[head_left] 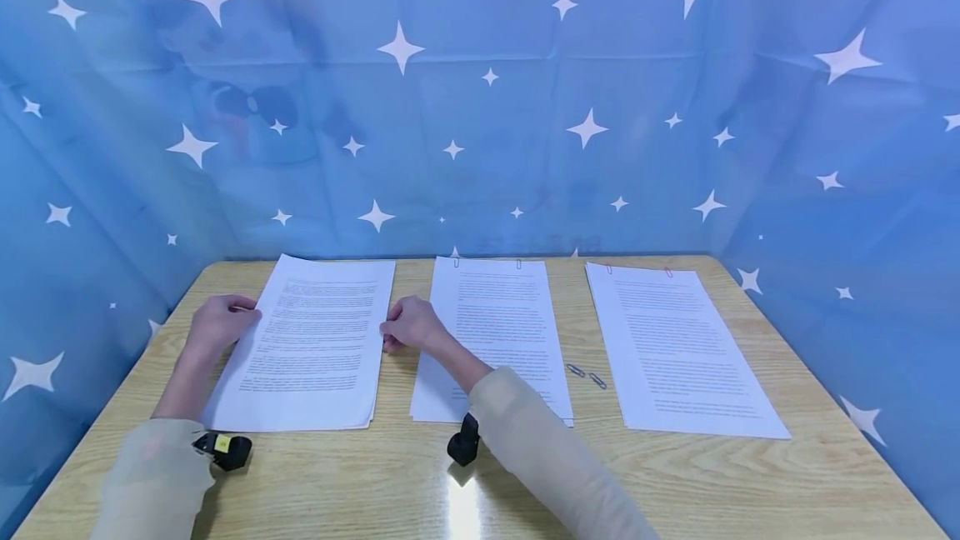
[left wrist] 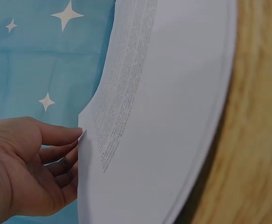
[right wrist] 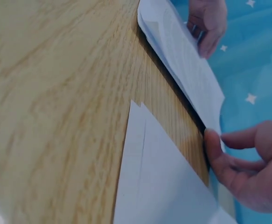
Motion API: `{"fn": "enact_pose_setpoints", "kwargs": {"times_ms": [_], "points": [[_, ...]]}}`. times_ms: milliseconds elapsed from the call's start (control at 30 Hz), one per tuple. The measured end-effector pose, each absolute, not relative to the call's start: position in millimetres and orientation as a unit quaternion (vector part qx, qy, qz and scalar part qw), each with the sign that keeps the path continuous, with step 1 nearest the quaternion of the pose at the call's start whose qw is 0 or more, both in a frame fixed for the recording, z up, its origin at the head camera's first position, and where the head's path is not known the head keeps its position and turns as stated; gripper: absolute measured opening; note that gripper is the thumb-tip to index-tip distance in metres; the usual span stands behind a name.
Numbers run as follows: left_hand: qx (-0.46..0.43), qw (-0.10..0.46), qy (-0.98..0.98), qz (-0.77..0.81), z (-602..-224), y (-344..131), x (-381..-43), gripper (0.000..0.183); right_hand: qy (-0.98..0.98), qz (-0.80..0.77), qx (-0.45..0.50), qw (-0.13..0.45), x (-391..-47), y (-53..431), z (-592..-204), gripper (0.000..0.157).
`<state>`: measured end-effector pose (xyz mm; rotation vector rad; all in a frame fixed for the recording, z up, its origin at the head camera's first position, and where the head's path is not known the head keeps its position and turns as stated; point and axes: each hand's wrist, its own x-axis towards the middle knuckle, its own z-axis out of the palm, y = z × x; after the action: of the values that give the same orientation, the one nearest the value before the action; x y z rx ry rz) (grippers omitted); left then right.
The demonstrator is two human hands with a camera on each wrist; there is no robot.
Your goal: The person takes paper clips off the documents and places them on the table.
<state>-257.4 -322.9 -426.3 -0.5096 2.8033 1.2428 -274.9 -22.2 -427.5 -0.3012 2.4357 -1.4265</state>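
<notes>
A stack of printed paper point(head_left: 315, 340) lies at the left of the table, held from both sides. My left hand point(head_left: 220, 323) pinches its left edge; in the left wrist view, the thumb of the left hand point(left wrist: 28, 168) presses on the sheets, which bow upward beside it. At the opposite edge, my right hand point(head_left: 412, 323) grips the stack between thumb and fingers. The right wrist view shows the right hand point(right wrist: 252, 163) at the near corner of the stack point(right wrist: 182, 56). The right forearm crosses over the middle stack point(head_left: 498, 298).
Two metal paper clips point(head_left: 576, 371) lie loose between the middle stack and the right stack point(head_left: 675, 348). Dark clips point(head_left: 518, 264) sit on the middle stack's top edge, red clips point(head_left: 668, 272) on the right one's. A blue starred curtain point(head_left: 480, 107) encloses the wooden table point(head_left: 337, 490).
</notes>
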Motion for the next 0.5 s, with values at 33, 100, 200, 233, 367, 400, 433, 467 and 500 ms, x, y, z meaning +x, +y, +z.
{"fn": "enact_pose_setpoints", "kwargs": {"times_ms": [33, 100, 200, 233, 367, 400, 433, 467, 500], "points": [[-0.168, 0.018, 0.9, 0.402, -426.2, -323.2, -257.3, 0.044, 0.848, -0.497, -0.107, 0.153, -274.4, -22.1, -426.7, 0.008], [-0.177, 0.02, 0.897, 0.405, -426.1, -323.6, -257.2, 0.044, 0.849, -0.493, -0.11, 0.156, -273.3, -21.8, -424.9, 0.009], [-0.189, 0.021, 0.892, 0.409, -426.0, -324.1, -256.8, 0.043, 0.854, -0.483, -0.113, 0.158, -271.8, -21.3, -422.5, 0.009], [-0.193, 0.022, 0.891, 0.41, -425.7, -324.4, -256.3, 0.042, 0.857, -0.477, -0.115, 0.158, -271.4, -20.9, -421.8, 0.009], [-0.193, 0.009, 0.89, 0.414, -424.7, -325.2, -253.5, 0.041, 0.864, -0.462, -0.12, 0.158, -269.7, -17.6, -419.3, 0.009], [-0.191, 0.005, 0.89, 0.413, -424.1, -325.3, -252.7, 0.04, 0.865, -0.461, -0.122, 0.159, -269.2, -16.3, -418.5, 0.009], [-0.189, 0.0, 0.891, 0.412, -423.4, -325.1, -251.8, 0.04, 0.864, -0.461, -0.124, 0.16, -268.7, -14.9, -417.8, 0.01], [-0.187, -0.004, 0.892, 0.412, -422.9, -325.0, -251.0, 0.04, 0.863, -0.462, -0.124, 0.161, -268.4, -13.4, -417.4, 0.012], [-0.187, -0.006, 0.892, 0.411, -422.4, -324.9, -250.4, 0.041, 0.862, -0.465, -0.124, 0.162, -268.3, -11.9, -417.0, 0.013]]}}
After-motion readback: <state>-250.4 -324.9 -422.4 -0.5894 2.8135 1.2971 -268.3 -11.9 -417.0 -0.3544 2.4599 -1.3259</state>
